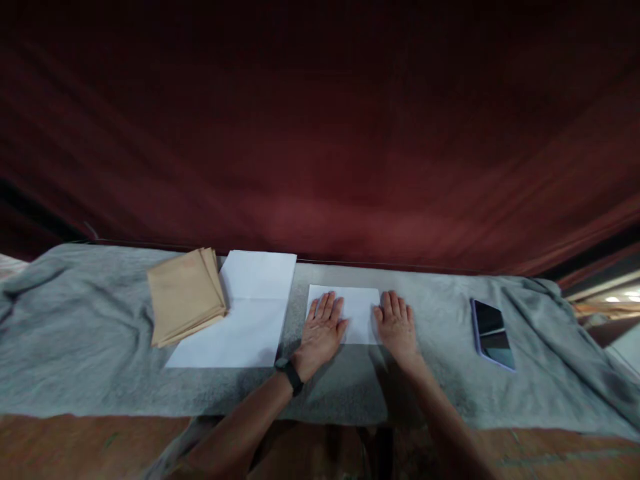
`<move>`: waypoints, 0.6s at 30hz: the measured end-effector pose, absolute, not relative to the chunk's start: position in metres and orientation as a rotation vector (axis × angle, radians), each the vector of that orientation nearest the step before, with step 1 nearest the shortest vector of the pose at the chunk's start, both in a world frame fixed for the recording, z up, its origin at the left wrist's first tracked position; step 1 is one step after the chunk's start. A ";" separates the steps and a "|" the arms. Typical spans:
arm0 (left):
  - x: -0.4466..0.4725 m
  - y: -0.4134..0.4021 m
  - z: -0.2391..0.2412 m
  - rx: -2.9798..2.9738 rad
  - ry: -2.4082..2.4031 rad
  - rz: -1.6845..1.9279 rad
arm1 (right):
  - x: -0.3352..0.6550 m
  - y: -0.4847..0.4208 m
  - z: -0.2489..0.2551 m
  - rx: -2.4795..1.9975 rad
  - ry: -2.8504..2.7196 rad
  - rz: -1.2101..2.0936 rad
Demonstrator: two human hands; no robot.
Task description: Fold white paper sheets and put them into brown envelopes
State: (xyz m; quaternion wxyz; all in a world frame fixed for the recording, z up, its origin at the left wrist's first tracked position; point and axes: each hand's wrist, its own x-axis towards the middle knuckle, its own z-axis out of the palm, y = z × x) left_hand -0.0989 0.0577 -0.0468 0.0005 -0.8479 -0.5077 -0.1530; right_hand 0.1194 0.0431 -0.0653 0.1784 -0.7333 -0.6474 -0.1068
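Grey cloth (75,333) | left hand (323,330) and right hand (397,327) flat, apart | white paper (357,313) beneath both

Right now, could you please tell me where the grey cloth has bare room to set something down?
Bare cloth lies between the right hand and the phone, and left of the tan stack. Crowded from that stack across the large sheet to the small paper under the left hand.

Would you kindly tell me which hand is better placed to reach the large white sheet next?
Probably the left hand: it rests on the small paper nearest the large white sheet. The right hand lies on the paper's far side, towards the phone.
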 end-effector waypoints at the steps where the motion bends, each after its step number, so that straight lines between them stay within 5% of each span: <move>1: -0.098 0.057 -0.045 -2.657 -1.598 -0.484 | 0.117 0.043 -0.063 -2.071 -1.818 -0.301; 9: -0.095 0.059 -0.039 -2.672 -1.619 -0.386 | 0.061 0.045 -0.054 -1.696 -2.192 -0.036; 18: -0.103 0.079 -0.041 -2.591 -1.719 -0.390 | 0.055 0.044 -0.053 -1.774 -2.169 -0.062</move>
